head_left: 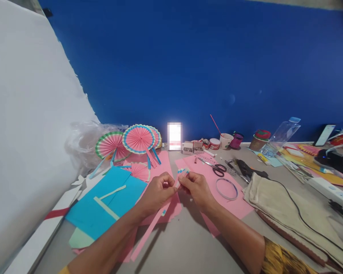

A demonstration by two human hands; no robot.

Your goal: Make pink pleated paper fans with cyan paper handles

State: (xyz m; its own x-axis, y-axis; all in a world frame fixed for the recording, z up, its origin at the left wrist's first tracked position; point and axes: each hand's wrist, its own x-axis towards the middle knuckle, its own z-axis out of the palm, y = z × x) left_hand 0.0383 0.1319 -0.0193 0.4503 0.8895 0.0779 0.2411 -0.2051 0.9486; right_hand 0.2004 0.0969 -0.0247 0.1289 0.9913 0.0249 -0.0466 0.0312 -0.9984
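My left hand pinches a long pink paper strip that slants down toward the table's front edge. Close beside it, my right hand is closed on a small folded pink paper piece with blue and white edging. The two hands nearly meet, and where the strip and the folded piece touch is hidden by the fingers. Sheets of pink paper lie under and around both hands. Beside my left forearm is a blue paper sheet with pale strips on it.
Round pleated paper fans stand at the back left. Scissors, a clear ring and a glue gun lie to the right, near a folded beige cloth crossed by a black cord. A bright phone screen stands at the wall.
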